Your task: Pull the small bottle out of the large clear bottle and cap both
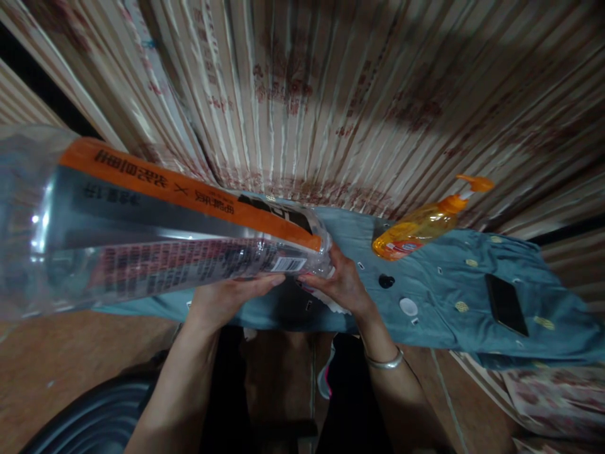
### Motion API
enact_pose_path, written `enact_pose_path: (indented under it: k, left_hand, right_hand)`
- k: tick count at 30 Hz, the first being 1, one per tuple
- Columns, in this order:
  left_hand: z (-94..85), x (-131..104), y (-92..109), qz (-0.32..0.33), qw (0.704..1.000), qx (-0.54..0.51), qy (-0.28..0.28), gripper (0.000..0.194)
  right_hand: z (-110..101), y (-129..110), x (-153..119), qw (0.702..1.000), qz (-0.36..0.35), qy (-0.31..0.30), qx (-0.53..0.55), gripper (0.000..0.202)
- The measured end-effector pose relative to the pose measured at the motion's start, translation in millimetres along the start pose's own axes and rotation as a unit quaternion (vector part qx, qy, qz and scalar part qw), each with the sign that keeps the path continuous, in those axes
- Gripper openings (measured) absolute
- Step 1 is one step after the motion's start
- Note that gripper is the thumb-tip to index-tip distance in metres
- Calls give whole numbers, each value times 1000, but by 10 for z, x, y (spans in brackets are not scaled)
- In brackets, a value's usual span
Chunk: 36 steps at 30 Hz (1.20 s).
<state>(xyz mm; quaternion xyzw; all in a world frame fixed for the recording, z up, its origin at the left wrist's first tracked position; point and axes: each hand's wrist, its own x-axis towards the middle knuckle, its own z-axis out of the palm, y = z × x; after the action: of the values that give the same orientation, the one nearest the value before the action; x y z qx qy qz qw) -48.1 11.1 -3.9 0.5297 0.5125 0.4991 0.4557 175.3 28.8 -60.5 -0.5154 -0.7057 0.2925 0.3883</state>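
Note:
A large clear plastic bottle (161,217) with an orange and silver label lies tilted across the left of the head view, its wide end close to the camera. My left hand (222,299) is closed on its lower side, the thumb along the label edge and the other fingers hidden behind it. At the bottle's narrow end, my right hand (347,284) is wrapped round it, with a bracelet on the wrist. Below that hand, a white scalloped edge (331,302) of something I cannot make out pokes out.
On the teal cloth (439,328) stands an orange pump bottle (416,230), tilted in view. A black cap (386,280), a white disc (409,307) and a phone (505,304) lie nearby. A patterned curtain (331,94) hangs behind; a dark ribbed stool (94,419) stands lower left.

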Motion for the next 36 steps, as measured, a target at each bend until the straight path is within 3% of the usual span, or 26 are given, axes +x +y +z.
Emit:
enact_pose_path:
  k: [4, 19, 26, 32, 36]
  left_hand:
    - [-18, 0, 49, 27, 998, 26, -49, 10]
    - [-51, -27, -39, 25, 997, 58, 44, 23]
    - [-119, -24, -88, 34, 997, 65, -1, 14]
    - [-74, -33, -129, 36, 996, 67, -54, 8]
    - [-87, -11, -35, 57, 988, 136, -41, 24]
  right_hand:
    - [-2, -12, 6, 1000, 2, -3, 5, 66]
    - [14, -34, 17, 1000, 15, -2, 16, 64]
    - [-13, -37, 19, 1000, 16, -19, 18, 72]
    - [-43, 5, 22, 997, 31, -40, 65, 79]
    - [-35, 18, 25, 995, 39, -51, 76, 77]
